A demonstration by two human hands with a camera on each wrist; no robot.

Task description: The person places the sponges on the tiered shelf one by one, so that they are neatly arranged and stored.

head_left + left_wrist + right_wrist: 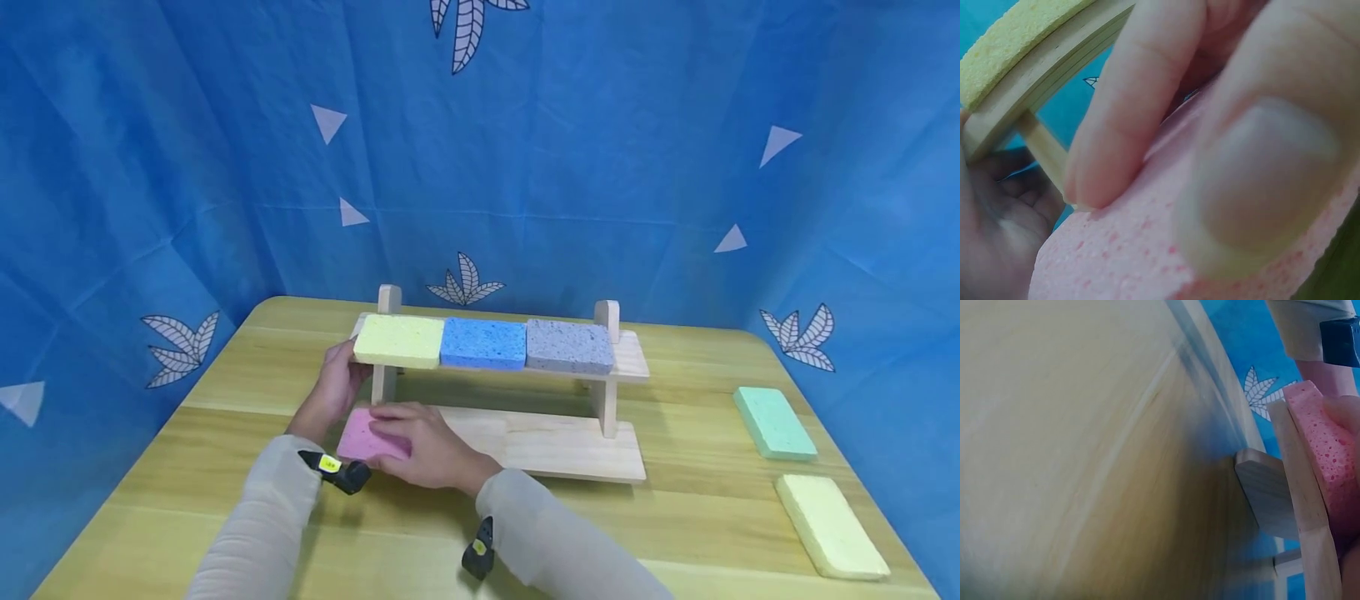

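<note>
A two-tier wooden rack (555,446) stands on the table. My right hand (431,450) pinches a pink sponge (362,437) between thumb and fingers at the left end of the lower board. In the right wrist view, the pink sponge (1329,450) lies against that board. My left hand (339,387) grips the left end of the upper board, its fingertips partly hidden by a yellow sponge (399,340). Beside the yellow one, a blue sponge (483,342) and a grey sponge (570,344) lie in a row on the upper board.
Toward the table's right edge lie a mint green sponge (774,422) and a pale yellow sponge (831,527). Blue patterned cloth (562,150) hangs behind the table (690,517) and along its sides.
</note>
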